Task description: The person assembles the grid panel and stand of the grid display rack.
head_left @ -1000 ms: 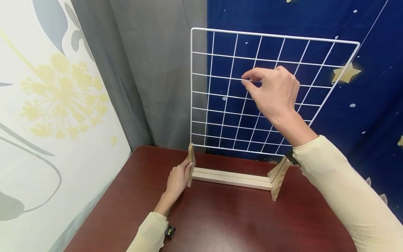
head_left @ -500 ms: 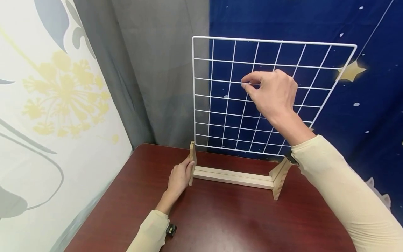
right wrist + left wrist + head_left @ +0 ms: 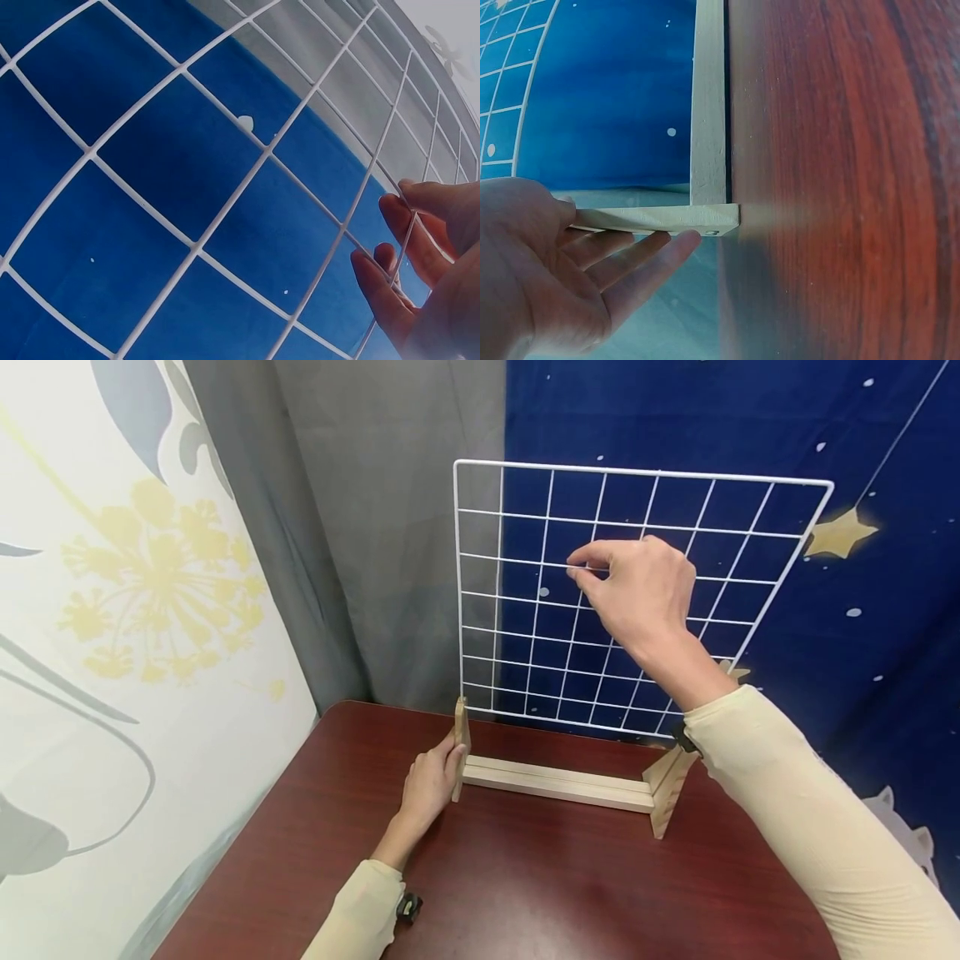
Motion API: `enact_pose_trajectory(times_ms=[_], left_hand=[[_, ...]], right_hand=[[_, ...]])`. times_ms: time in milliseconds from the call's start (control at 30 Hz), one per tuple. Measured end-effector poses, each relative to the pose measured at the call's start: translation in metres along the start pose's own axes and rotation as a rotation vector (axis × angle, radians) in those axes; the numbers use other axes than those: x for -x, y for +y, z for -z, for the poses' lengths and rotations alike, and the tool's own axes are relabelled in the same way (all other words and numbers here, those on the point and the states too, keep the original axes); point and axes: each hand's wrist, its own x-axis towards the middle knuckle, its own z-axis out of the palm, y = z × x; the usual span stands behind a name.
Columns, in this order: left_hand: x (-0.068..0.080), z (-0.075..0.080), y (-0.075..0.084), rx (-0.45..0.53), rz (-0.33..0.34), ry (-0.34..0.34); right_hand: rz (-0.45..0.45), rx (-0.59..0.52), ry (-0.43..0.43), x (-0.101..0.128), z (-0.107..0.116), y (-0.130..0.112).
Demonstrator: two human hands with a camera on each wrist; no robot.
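Note:
A white wire grid panel (image 3: 642, 472) stands nearly upright behind a pale wooden stand (image 3: 558, 782) on the table. My right hand (image 3: 648, 589) pinches one of its wires near the middle; in the right wrist view, thumb and fingers close round the wire (image 3: 268, 151). My left hand (image 3: 429, 782) grips the stand's left end piece (image 3: 461, 727), thumb on one side and fingers along the other in the left wrist view. The panel's lower edge sits about level with the tops of the end pieces, above the crossbar. My right wrist partly hides the right end piece (image 3: 667, 793).
The stand rests on a dark red-brown table (image 3: 525, 877) with a rounded back left corner. Behind it hang a grey curtain (image 3: 397, 568) and a blue star-patterned cloth (image 3: 750, 410). A white wall with yellow flowers (image 3: 157, 577) lies to the left.
The panel's top edge has come down in the head view, along with my right hand, which has also shifted slightly left. The lower edge moved little. My left hand keeps its hold on the stand.

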Motion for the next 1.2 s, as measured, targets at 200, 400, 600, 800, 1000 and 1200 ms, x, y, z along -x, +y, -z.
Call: enact_pose_trajectory(times_ms=[200, 400, 600, 800, 1000, 1200], left_hand=[[0.001, -0.001, 0.001, -0.009, -0.001, 0.005], [0.003, -0.001, 0.002, -0.018, -0.001, 0.012], [0.004, -0.002, 0.003, -0.018, 0.004, 0.011], [0.003, -0.001, 0.004, -0.026, 0.0, 0.011], [0.003, -0.001, 0.004, -0.032, 0.003, 0.024], [0.003, -0.001, 0.003, -0.038, -0.006, 0.036]], right_hand=[[-0.003, 0.008, -0.009, 0.002, -0.003, 0.003], [0.014, 0.01, -0.003, 0.004, -0.007, 0.004], [0.028, 0.004, 0.008, 0.01, -0.01, 0.005], [0.034, -0.01, 0.021, 0.016, -0.015, 0.008], [0.039, -0.021, 0.039, 0.021, -0.02, 0.01], [0.049, -0.026, 0.05, 0.025, -0.024, 0.009]])
